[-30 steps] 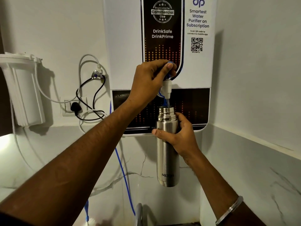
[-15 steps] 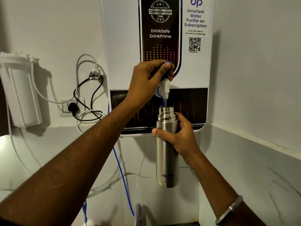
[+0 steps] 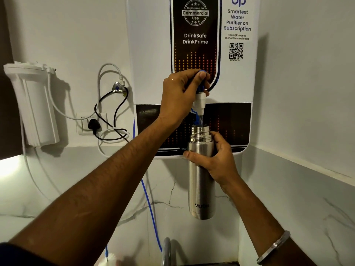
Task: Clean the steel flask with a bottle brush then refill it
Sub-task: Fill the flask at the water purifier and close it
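A tall steel flask (image 3: 201, 189) with its lid off hangs upright under the white tap spout (image 3: 200, 104) of the wall-mounted water purifier (image 3: 149, 54). My right hand (image 3: 217, 160) grips the flask just below its threaded neck. My left hand (image 3: 180, 95) is curled round the blue tap lever above the spout, thumb on top. A thin stream of water runs from the spout into the flask's open mouth.
A white filter housing (image 3: 32, 104) hangs on the wall at left. Black and white cables loop around a wall socket (image 3: 92, 123). A blue tube (image 3: 149, 204) runs down the marble backsplash. A metal faucet top (image 3: 166, 250) shows at the bottom edge.
Both hands and the flask keep their places under the spout; only the head view shifted slightly. Water keeps running into the flask.
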